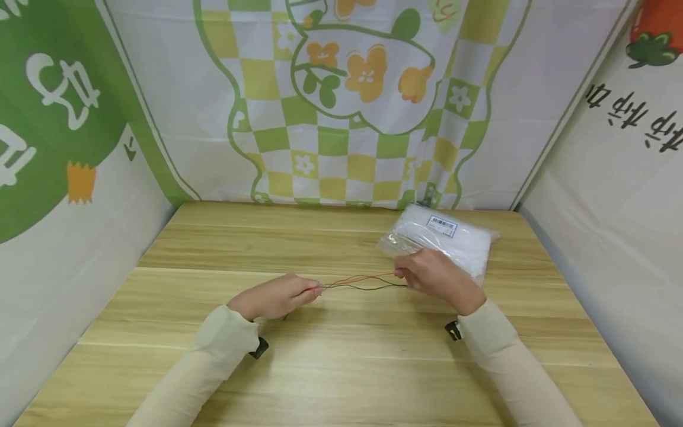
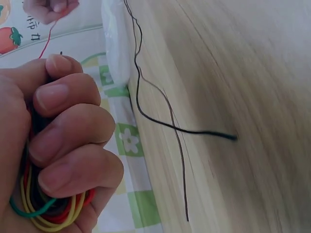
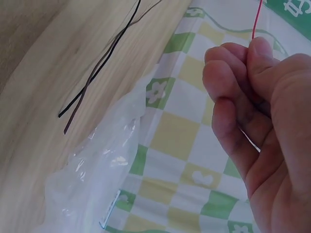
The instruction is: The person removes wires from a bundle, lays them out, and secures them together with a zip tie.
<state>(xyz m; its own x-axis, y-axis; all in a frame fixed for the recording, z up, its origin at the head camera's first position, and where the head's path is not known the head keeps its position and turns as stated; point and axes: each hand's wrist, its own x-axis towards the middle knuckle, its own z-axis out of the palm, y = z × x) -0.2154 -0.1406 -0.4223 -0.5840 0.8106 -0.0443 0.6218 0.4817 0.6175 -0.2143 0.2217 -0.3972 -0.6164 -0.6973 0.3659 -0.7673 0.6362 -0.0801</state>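
Note:
In the left wrist view, my left hand (image 2: 73,126) curls its fingers round a looped bundle of thin coloured cords (image 2: 53,225), with yellow, red, green and black strands showing below the fingers. My right hand (image 3: 272,102) pinches a red cord (image 3: 256,22) between thumb and forefinger. That strand runs across to the left hand. Out of the grip, a black cord (image 2: 138,92) and a brown cord (image 2: 181,155) trail loose, their ends free. The head view has both hands above the table, the cords (image 1: 357,279) stretched and slightly bowed between them.
A clear plastic bag (image 1: 443,237) with white contents and a barcode label lies at the back right, just beyond the right hand. The wooden table (image 1: 341,367) is bounded by printed curtains (image 1: 331,178) at the back and sides.

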